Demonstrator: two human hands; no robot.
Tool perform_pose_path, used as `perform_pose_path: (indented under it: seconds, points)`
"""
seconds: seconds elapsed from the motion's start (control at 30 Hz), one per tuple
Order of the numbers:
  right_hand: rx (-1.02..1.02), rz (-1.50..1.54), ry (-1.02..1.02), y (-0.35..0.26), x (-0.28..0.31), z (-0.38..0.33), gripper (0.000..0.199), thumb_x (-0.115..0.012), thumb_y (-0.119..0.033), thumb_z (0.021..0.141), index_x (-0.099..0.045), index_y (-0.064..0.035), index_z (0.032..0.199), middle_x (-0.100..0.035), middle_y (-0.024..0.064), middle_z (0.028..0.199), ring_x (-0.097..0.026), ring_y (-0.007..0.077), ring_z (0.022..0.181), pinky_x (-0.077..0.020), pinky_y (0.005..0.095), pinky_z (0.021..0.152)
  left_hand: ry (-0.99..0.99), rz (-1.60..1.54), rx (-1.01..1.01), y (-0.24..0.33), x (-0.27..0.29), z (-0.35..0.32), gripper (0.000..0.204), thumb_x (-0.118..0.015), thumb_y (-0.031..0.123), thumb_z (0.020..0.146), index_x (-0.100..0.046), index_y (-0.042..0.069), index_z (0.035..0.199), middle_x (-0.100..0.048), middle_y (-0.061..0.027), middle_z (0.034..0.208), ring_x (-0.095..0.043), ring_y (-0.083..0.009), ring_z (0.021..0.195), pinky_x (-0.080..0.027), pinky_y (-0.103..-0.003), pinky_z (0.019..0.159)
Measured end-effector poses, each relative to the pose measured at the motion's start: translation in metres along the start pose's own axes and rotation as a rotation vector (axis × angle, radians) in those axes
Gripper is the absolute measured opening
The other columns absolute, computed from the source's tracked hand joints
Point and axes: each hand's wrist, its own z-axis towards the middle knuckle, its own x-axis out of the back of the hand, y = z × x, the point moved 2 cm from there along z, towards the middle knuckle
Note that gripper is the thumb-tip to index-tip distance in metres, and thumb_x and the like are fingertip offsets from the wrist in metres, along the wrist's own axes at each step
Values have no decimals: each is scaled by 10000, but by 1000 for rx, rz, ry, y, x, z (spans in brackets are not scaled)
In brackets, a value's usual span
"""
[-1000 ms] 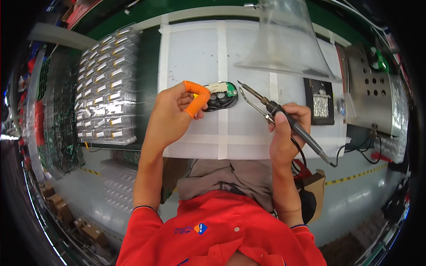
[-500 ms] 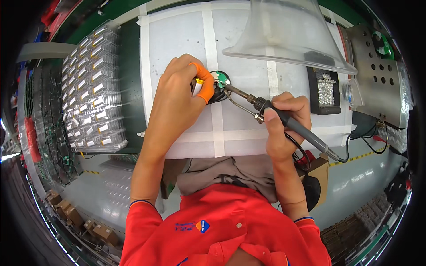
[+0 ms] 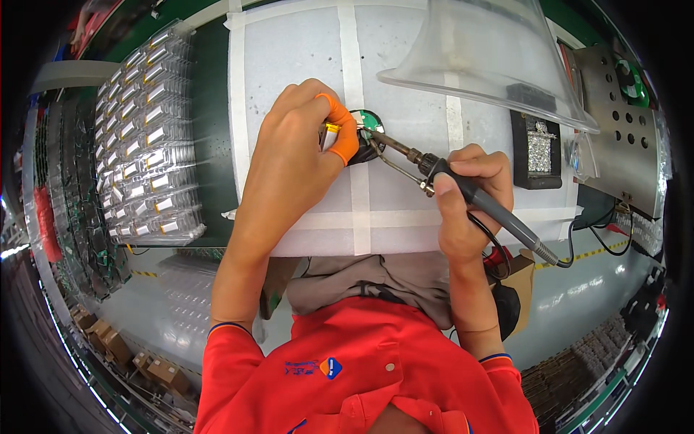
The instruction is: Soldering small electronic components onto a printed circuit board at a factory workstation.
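My right hand (image 3: 473,192) grips a grey soldering iron (image 3: 499,210) with a thin metal feed tube along its front. The iron's tip reaches a small green circuit board (image 3: 371,121) set in a round black housing (image 3: 377,148). My left hand (image 3: 300,141), with orange finger cots on two fingers, closes around the left side of that housing. Between those fingers shows a small silver battery (image 3: 330,136) with a yellow end. The left fingertips and part of the housing are hidden from view.
A clear plastic hood (image 3: 491,65) overhangs the far right of the white, taped work mat (image 3: 289,58). Beside it sits a black tray of silvery metal cleaning wool (image 3: 539,152). Stacked clear trays of batteries (image 3: 155,145) line the left. A perforated metal panel (image 3: 622,123) stands at right.
Both hands, the housing and the soldering iron appear slightly farther right in the picture, as does the hood. The iron's tip stays at the circuit board, and both grips look unchanged.
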Motion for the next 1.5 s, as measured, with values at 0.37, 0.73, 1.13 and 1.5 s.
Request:
perform_pose_path:
  seconds: [0.37, 0.73, 1.13, 1.5]
  points:
    - [7, 23, 31, 1, 1, 1, 195, -623, 76, 836, -493, -3, 958, -542, 78, 837, -481, 52, 633, -391, 194, 553, -9, 12, -71, -1, 4, 3, 111, -687, -54, 740, -612, -19, 813, -608, -99, 851, -578, -281, 767, -449, -343, 668]
    - [-16, -8, -9, -1, 0, 0, 194, -634, 68, 834, -493, -4, 946, -535, 78, 843, -493, 57, 649, -412, 200, 565, -34, 12, -82, -1, 4, 5, 108, -679, -52, 741, -607, -13, 810, -595, -102, 839, -567, -296, 752, -443, -352, 664]
    - [57, -27, 180, -2, 17, -3, 216, -666, -30, 860, -478, -28, 966, -519, 84, 861, -443, 88, 678, -377, 215, 605, -24, 29, -65, 1, 5, 4, 119, -692, -57, 711, -600, -22, 780, -589, -126, 846, -565, -320, 798, -474, -383, 711]
    - [136, -158, 448, -7, 53, 4, 320, -682, -229, 878, -425, -52, 950, -454, 91, 859, -391, 94, 618, -338, 222, 496, 79, 351, 318, -50, 67, 117, 175, -732, 138, 758, -705, -16, 836, -688, -219, 836, -672, -382, 830, -536, -434, 762]
